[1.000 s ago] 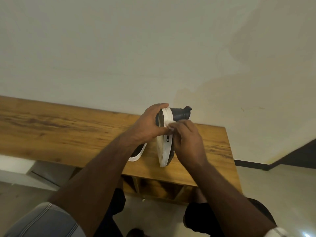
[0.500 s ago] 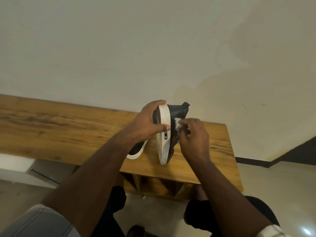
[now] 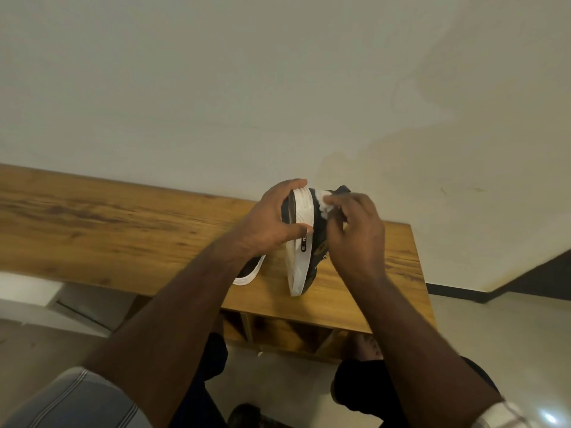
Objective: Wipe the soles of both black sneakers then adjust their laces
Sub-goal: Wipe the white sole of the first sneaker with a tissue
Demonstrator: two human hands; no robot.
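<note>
A black sneaker with a thick white sole (image 3: 299, 257) stands on its side on the wooden table (image 3: 123, 230), toe toward me. My left hand (image 3: 272, 223) grips its heel end, thumb across the white sole edge. My right hand (image 3: 355, 239) pinches a small white wipe (image 3: 325, 204) against the black upper near the heel. The second sneaker (image 3: 249, 271) lies behind my left forearm; only part of its black side and white sole rim shows.
The table runs left along a pale wall (image 3: 278, 88) and ends just right of the shoes. Open wooden compartments (image 3: 278, 332) sit under the tabletop. My knees and a dark object on the floor (image 3: 247, 415) are below.
My right hand has moved the wipe from the white sole edge up and to the right, onto the black upper near the heel. My left hand keeps its grip on the sneaker.
</note>
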